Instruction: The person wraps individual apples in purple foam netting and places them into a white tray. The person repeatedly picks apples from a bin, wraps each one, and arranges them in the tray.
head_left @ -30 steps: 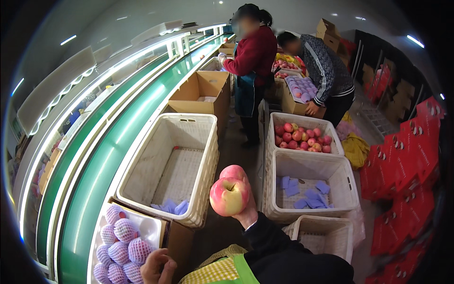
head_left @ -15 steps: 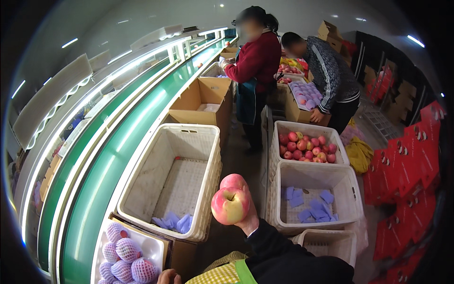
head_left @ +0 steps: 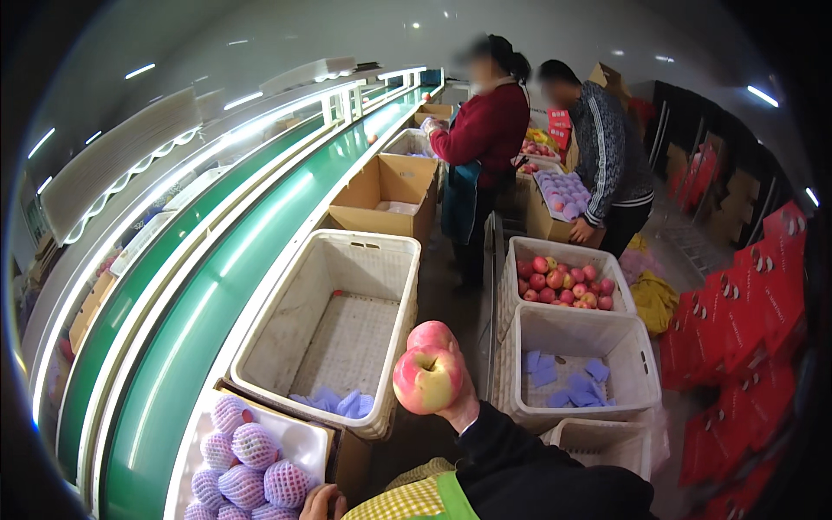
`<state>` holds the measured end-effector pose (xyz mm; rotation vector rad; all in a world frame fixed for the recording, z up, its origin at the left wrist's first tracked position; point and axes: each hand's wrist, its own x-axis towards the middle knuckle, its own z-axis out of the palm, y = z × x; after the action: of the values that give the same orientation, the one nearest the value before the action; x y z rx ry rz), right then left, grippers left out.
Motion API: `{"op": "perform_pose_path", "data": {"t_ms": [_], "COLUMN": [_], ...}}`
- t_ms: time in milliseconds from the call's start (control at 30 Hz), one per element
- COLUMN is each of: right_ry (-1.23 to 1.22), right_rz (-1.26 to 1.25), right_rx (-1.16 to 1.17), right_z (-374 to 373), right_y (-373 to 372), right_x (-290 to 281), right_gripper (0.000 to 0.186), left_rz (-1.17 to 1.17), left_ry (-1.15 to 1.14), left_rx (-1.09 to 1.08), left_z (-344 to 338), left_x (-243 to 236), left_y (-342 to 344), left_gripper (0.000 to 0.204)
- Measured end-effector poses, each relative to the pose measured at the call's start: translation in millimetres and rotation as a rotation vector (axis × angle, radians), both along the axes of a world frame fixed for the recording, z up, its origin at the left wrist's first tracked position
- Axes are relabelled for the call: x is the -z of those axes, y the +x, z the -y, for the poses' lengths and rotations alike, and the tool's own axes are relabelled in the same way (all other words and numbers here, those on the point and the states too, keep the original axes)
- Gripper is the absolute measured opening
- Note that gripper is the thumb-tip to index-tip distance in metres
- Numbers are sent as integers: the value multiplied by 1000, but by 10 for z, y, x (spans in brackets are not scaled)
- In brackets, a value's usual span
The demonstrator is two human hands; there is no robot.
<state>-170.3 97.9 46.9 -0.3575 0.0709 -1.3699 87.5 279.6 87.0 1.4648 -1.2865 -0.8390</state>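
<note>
My right hand (head_left: 461, 406) is closed around two red-and-yellow apples (head_left: 428, 379), held one behind the other over the gap between the crates. The stem hollow of the nearer apple faces up; the farther one is partly hidden behind it. At the lower edge, my left hand (head_left: 323, 503) shows only in part, its fingers curled beside the rim of an open carton (head_left: 295, 426). Whatever those fingers hold, if anything, is hidden. Inside that carton, several apples in purple foam nets (head_left: 244, 485) sit on a white lining.
Left of me runs a green conveyor belt (head_left: 186, 347). A white crate (head_left: 321, 247) with purple foam pieces stands beside it. To the right are another crate (head_left: 598, 328) with foam pieces and one of apples (head_left: 568, 283). Two co-workers stand ahead; red boxes (head_left: 737, 347) are stacked at right.
The view has turned slightly left, so the crates, conveyor and carton sit farther right, and more netted apples show. My right hand keeps both apples; my left hand stays by the carton.
</note>
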Motion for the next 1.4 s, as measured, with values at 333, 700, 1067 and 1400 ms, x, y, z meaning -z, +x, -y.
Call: {"op": "perform_pose_path", "data": {"t_ms": [333, 700, 1067, 1400], "right_ry": [26, 98, 199, 226], "right_rz": [-111, -57, -109, 41], "right_rx": [-45, -135, -138, -494], "right_z": [-219, 240, 658, 779], "right_y": [211, 193, -109, 199], "right_x": [-217, -60, 35, -71], "right_gripper": [55, 55, 53, 53], "left_rz": [74, 63, 390, -714], "left_ry": [-144, -86, -167, 65], "left_rx": [58, -133, -232, -144], "left_z": [-16, 48, 116, 295], "left_x": [-61, 180, 180, -244], "left_y": [3, -7, -112, -208], "left_gripper": [19, 13, 9, 29]}}
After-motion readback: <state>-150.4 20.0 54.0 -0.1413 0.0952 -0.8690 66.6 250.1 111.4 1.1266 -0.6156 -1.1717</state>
